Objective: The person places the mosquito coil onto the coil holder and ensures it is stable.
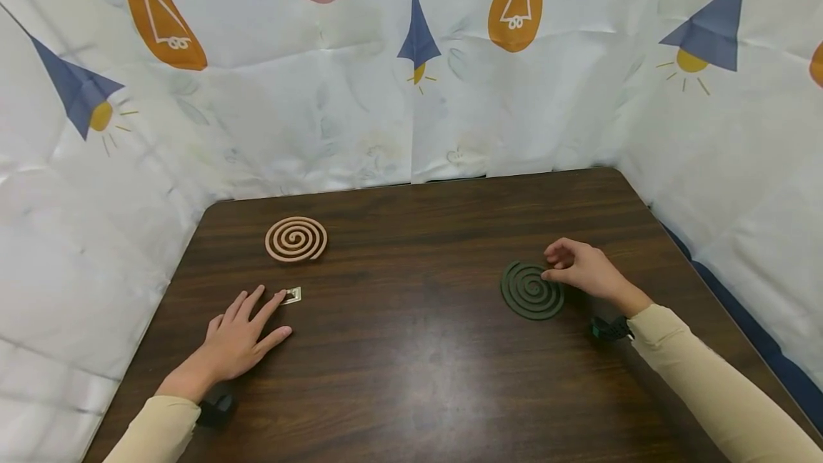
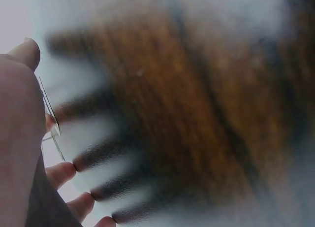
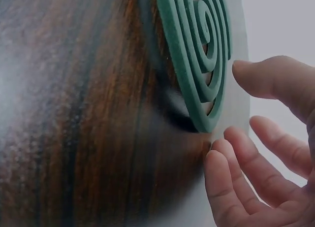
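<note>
My left hand (image 1: 236, 343) lies with fingers spread over the left side of the table, its index fingertip on a small metal mosquito-coil stand (image 1: 295, 295). In the left wrist view the thin edge of that stand shows beside the fingers (image 2: 61, 174). On the right, a dark green mosquito coil (image 1: 522, 297) lies flat, and my right hand (image 1: 594, 274) is at its right edge. The right wrist view has the thumb (image 3: 270, 78) near the coil's rings and the loosely bent fingers just beyond its rim, not gripping it.
A brown mosquito coil (image 1: 296, 239) lies behind the metal stand, toward the table's back left. The dark wood table (image 1: 411, 256) is bordered at the back and sides by white printed cloth (image 1: 360, 113). Dark bands with small devices sit at both wrists.
</note>
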The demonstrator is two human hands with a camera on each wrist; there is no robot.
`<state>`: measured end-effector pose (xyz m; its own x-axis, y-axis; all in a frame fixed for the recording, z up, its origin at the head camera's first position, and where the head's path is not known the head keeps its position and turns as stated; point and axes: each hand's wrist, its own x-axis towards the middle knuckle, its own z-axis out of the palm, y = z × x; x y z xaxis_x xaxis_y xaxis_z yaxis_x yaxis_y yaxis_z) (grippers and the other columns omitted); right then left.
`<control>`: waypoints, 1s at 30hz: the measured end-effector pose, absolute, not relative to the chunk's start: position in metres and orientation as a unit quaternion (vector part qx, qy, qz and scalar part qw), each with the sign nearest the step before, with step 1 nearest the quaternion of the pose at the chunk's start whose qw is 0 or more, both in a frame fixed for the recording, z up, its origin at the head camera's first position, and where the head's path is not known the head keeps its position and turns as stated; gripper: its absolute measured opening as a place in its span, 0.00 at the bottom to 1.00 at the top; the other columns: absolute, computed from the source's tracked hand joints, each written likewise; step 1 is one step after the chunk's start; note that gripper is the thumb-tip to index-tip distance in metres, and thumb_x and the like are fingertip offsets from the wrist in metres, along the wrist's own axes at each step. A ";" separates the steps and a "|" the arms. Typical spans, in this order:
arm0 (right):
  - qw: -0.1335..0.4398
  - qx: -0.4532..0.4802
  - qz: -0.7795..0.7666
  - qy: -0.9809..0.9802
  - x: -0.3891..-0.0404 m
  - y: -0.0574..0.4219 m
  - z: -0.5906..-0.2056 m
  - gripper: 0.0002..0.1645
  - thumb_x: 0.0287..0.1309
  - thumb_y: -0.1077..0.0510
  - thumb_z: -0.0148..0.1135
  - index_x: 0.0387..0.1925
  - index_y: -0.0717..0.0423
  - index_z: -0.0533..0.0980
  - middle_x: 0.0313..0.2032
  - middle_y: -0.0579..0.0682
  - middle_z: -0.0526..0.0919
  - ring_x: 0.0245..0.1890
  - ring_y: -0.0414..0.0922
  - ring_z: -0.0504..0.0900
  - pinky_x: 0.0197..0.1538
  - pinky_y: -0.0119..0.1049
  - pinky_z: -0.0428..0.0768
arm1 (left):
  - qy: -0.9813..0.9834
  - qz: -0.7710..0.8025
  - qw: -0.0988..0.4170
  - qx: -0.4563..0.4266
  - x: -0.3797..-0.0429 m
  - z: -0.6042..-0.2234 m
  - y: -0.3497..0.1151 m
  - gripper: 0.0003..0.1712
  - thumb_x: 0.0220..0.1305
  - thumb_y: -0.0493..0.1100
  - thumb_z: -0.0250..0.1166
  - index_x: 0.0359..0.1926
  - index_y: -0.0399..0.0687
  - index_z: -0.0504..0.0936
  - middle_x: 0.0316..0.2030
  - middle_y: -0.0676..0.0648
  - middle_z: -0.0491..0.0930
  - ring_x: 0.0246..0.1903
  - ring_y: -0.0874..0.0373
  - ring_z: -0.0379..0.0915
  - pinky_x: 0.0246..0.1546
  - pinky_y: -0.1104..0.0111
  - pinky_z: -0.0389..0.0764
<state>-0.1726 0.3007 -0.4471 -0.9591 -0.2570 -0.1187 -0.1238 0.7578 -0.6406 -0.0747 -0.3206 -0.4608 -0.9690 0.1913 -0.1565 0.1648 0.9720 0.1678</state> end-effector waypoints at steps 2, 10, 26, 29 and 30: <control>0.099 -0.105 -0.332 0.932 -0.174 0.299 -0.447 0.27 0.60 0.48 0.76 0.55 0.57 0.79 0.49 0.56 0.86 0.47 0.47 0.85 0.48 0.41 0.81 | 0.989 0.078 0.086 0.091 -0.075 -0.461 -0.321 0.45 0.74 0.71 0.54 0.82 0.59 0.54 0.78 0.28 0.52 0.74 0.22 0.50 0.57 0.25 0.62; 0.107 -0.130 -0.333 0.928 -0.177 0.289 -0.446 0.28 0.59 0.49 0.76 0.56 0.58 0.78 0.51 0.58 0.85 0.49 0.51 0.86 0.52 0.47 0.85 | 0.988 0.072 0.089 0.100 -0.077 -0.463 -0.324 0.51 0.68 0.74 0.59 0.83 0.60 0.53 0.78 0.29 0.52 0.75 0.23 0.50 0.57 0.25 0.64; 0.149 -0.160 -0.295 0.930 -0.178 0.280 -0.442 0.36 0.53 0.45 0.80 0.58 0.56 0.76 0.53 0.57 0.83 0.55 0.55 0.82 0.60 0.55 0.80 | 0.987 0.075 0.086 0.109 -0.077 -0.465 -0.326 0.53 0.67 0.75 0.59 0.83 0.61 0.50 0.79 0.29 0.50 0.76 0.24 0.48 0.59 0.25 0.62; 0.150 -0.167 -0.293 0.929 -0.178 0.280 -0.442 0.36 0.53 0.46 0.80 0.58 0.57 0.76 0.53 0.58 0.83 0.55 0.56 0.82 0.60 0.56 0.80 | 0.987 0.084 0.081 0.111 -0.076 -0.467 -0.326 0.52 0.68 0.74 0.59 0.83 0.62 0.51 0.79 0.29 0.51 0.76 0.24 0.47 0.60 0.25 0.61; 0.151 -0.166 -0.293 0.929 -0.178 0.280 -0.442 0.37 0.53 0.46 0.81 0.58 0.57 0.76 0.54 0.59 0.83 0.55 0.56 0.82 0.60 0.56 0.80 | 0.987 0.087 0.076 0.113 -0.075 -0.468 -0.326 0.52 0.68 0.73 0.60 0.83 0.63 0.51 0.79 0.29 0.51 0.76 0.24 0.48 0.60 0.25 0.61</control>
